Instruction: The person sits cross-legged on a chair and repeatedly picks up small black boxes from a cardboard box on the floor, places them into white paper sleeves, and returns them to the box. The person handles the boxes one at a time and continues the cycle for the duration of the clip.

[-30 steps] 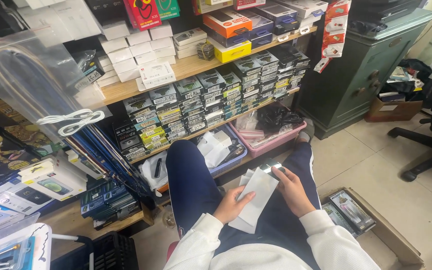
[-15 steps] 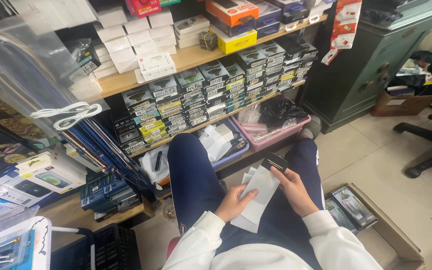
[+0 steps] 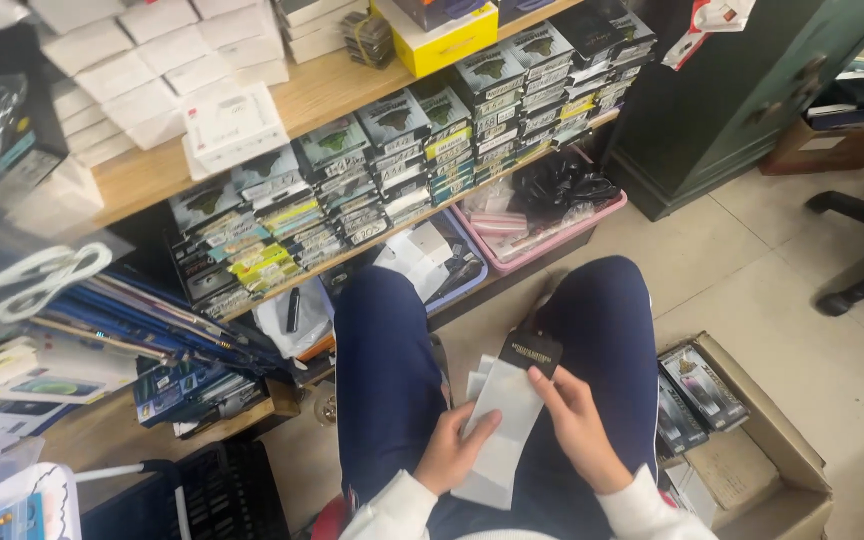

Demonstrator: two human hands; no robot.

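Note:
I sit with dark blue trousers, my lap in the lower middle of the head view. My left hand [image 3: 452,450] grips the lower edge of a long white packet [image 3: 500,425] with a black header card on top. My right hand [image 3: 580,430] holds the same packet from the right side, fingers near the black header. A few more white packets are stacked behind it between my knees.
Wooden shelves [image 3: 312,100] ahead carry rows of small boxed goods and white boxes. A pink tray [image 3: 552,215] with black items sits on the floor by my right knee. An open cardboard box [image 3: 752,450] with packaged items lies at right. A dark green cabinet [image 3: 732,110] stands beyond.
The view has tilted down and closer to my lap. Both hands keep hold of the white packet, with only small shifts of the fingers.

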